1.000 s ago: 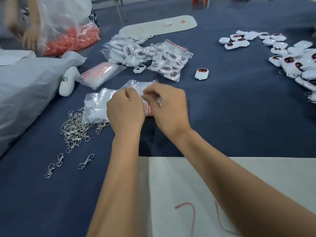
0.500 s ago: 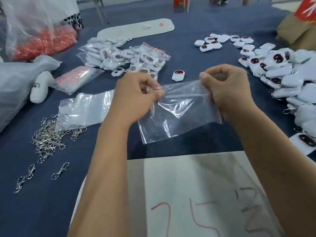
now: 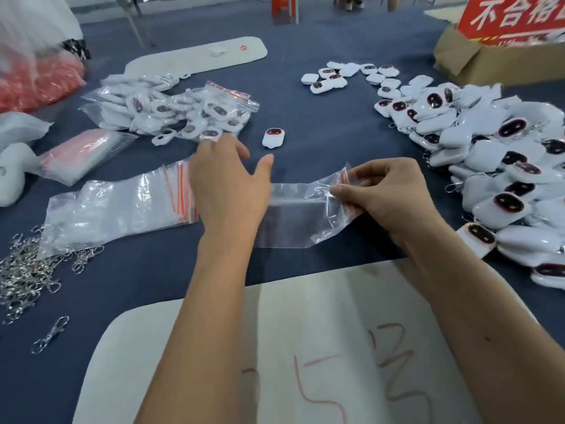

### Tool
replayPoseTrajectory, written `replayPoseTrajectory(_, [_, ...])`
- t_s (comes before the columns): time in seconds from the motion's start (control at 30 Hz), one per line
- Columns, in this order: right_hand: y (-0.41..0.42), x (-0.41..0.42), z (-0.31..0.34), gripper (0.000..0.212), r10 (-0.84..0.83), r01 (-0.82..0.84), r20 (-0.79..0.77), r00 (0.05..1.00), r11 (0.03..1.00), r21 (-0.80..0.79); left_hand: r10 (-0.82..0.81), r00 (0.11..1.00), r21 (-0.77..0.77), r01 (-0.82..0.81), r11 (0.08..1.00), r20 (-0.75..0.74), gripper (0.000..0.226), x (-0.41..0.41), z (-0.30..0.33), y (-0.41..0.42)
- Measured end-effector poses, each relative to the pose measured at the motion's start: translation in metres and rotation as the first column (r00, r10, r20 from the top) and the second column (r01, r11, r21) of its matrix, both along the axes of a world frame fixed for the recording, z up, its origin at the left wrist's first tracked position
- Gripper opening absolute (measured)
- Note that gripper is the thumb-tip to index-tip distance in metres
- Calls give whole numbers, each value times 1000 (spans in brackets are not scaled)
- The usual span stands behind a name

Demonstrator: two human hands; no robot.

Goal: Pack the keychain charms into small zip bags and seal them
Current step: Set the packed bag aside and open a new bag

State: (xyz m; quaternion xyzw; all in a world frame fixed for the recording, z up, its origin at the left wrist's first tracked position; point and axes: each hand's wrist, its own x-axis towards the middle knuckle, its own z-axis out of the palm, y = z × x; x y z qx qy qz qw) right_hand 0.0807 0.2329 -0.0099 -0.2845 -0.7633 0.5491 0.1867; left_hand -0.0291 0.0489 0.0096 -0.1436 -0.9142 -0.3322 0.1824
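Observation:
My right hand [image 3: 386, 197] pinches the red-striped mouth of an empty clear zip bag [image 3: 293, 221] that lies over the blue table. My left hand [image 3: 227, 182] hovers with fingers spread over the bag's left end, holding nothing. A single white charm [image 3: 273, 137] with a dark red face lies just beyond my left hand. A large heap of loose white charms [image 3: 489, 154] fills the right side. Left of my hands is a stack of empty zip bags [image 3: 122, 206]. Filled bags of charms [image 3: 171, 111] sit further back on the left.
Metal clasps [image 3: 27, 270] are scattered at the left edge. A white board with red writing [image 3: 305, 362] lies in front of me. A cardboard box [image 3: 489, 59] with a red sign stands at the back right. A bag of red items [image 3: 33, 84] sits far left.
My left hand has let go of the zip bag and opened over it. The bag has sunk toward the table, held only by my right hand. The view has turned right.

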Motion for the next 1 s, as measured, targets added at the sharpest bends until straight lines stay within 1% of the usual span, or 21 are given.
replayPoseTrajectory(0.03, [-2,-2,-2,25,-22,22,-5,1000,999,30,-104,993,91,99,991,52,35,9,2,14])
replayPoseTrajectory(0.07, [-3,-3,-3,26,-46,47,-10,999,997,59,-245,955,176,216,960,169,39,19,2,29])
replayPoseTrajectory(0.13, [-3,-4,-4,32,-63,64,-12,998,993,94,-473,783,293,379,878,404,50,36,-4,53])
replayPoseTrajectory(0.17, [-1,-3,-4,35,-59,59,-5,998,995,84,-530,720,322,423,847,447,55,41,-7,60])
replayPoseTrajectory(0.2, [1,-2,-2,36,-51,51,2,999,998,46,-553,699,337,440,832,454,58,42,-10,63])
replayPoseTrajectory(0.23, [3,-1,0,38,-46,46,-1,999,999,-13,-555,702,338,443,831,446,58,41,-13,65])
replayPoseTrajectory(0.3, [7,2,5,42,-26,18,-43,999,986,-165,-522,733,281,440,853,438,51,37,-16,64])
replayPoseTrajectory(0.33, [9,5,8,41,-9,-2,-53,999,977,-211,-495,753,234,436,869,434,45,36,-18,64])
replayPoseTrajectory(0.37, [10,9,11,37,11,-19,-38,999,979,-204,-461,782,187,422,887,420,37,36,-19,65])
replayPoseTrajectory(0.4, [12,12,14,32,20,-20,3,1000,991,-129,-427,812,147,403,903,398,30,37,-19,67])
replayPoseTrajectory(0.43, [15,15,17,26,-4,2,68,998,1000,27,-392,840,110,380,919,376,24,39,-19,69])
replayPoseTrajectory(0.47, [19,19,20,22,-81,49,133,988,971,235,-354,865,71,353,933,354,22,41,-19,73])
replayPoseTrajectory(0.5, [24,26,23,19,-212,126,155,965,892,433,-311,892,24,321,947,328,25,44,-18,78])
replayPoseTrajectory(0.53, [29,33,26,18,-358,221,134,924,787,577,-264,916,-26,285,958,300,29,47,-18,83])
replayPoseTrajectory(0.6, [37,50,30,20,-592,372,83,802,603,705,-174,948,-104,208,973,268,30,54,-18,95])
replayPoseTrajectory(0.63, [39,57,28,25,-657,401,94,748,560,725,-134,955,-134,174,976,263,28,58,-18,100])
replayPoseTrajectory(0.7, [36,67,18,36,-692,372,163,703,553,745,-72,967,-180,119,976,246,25,66,-20,110])
replayPoseTrajectory(0.77, [28,65,9,39,-667,272,230,708,559,783,-22,973,-209,72,975,230,25,72,-20,117])
replayPoseTrajectory(0.83, [23,55,4,33,-609,155,290,738,571,806,-1,976,-224,51,973,219,24,73,-21,119])
replayPoseTrajectory(0.9, [24,46,1,32,-510,49,352,785,617,786,11,973,-227,42,973,229,23,69,-21,116])
replayPoseTrajectory(1.0, [30,35,0,30,-394,-31,391,832,670,742,55,974,-242,0,970,222,26,58,-20,102])
